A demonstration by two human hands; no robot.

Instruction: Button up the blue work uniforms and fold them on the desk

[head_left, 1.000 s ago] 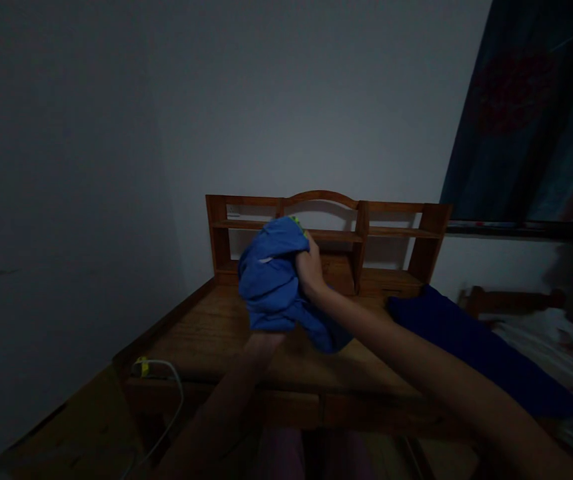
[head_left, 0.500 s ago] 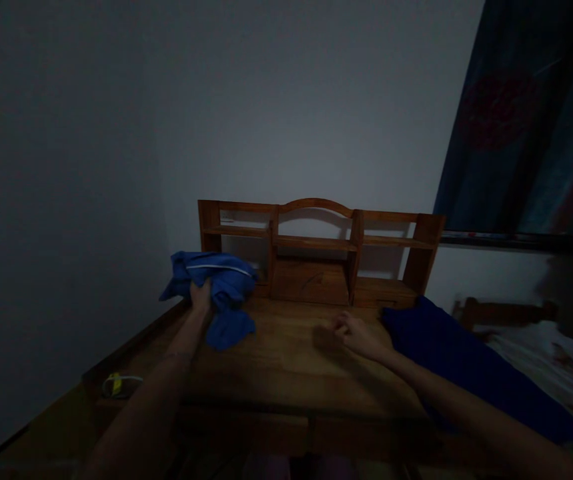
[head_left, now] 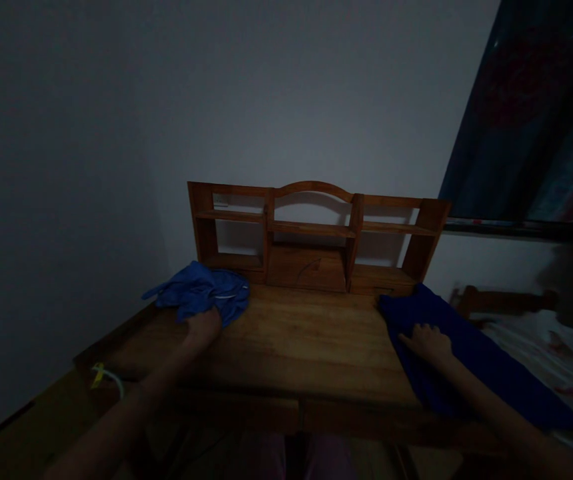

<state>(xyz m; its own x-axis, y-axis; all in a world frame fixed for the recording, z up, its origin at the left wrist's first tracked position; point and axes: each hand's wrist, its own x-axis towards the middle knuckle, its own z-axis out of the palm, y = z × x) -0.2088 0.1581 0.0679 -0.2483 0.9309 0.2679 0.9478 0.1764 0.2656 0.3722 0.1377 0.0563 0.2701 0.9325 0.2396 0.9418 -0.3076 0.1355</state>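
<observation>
A crumpled blue garment [head_left: 194, 287] with a thin white stripe lies at the left rear of the wooden desk [head_left: 306, 333]. My left hand [head_left: 204, 328] is at its near edge, touching it; the fingers are blurred and partly lost against the fabric, so I cannot tell whether they grip. On the right, a dark blue cloth [head_left: 471, 360] is spread along the desk's side and reaches past its edge. My right hand [head_left: 430, 343] rests on this cloth, thumb apart from the fingers, palm down.
A wooden shelf unit [head_left: 311, 230] stands along the desk's back, against the wall. A pale cable with a yellow tag [head_left: 109, 377] sits at the left front corner. To the right are a bed [head_left: 556, 353] and a dark curtain [head_left: 526, 120]. The room is dim.
The blue garment, held up in my left hand before, has come down onto the desk. My right hand has moved right, from above the desktop onto the dark blue cloth, its fingers opening.
</observation>
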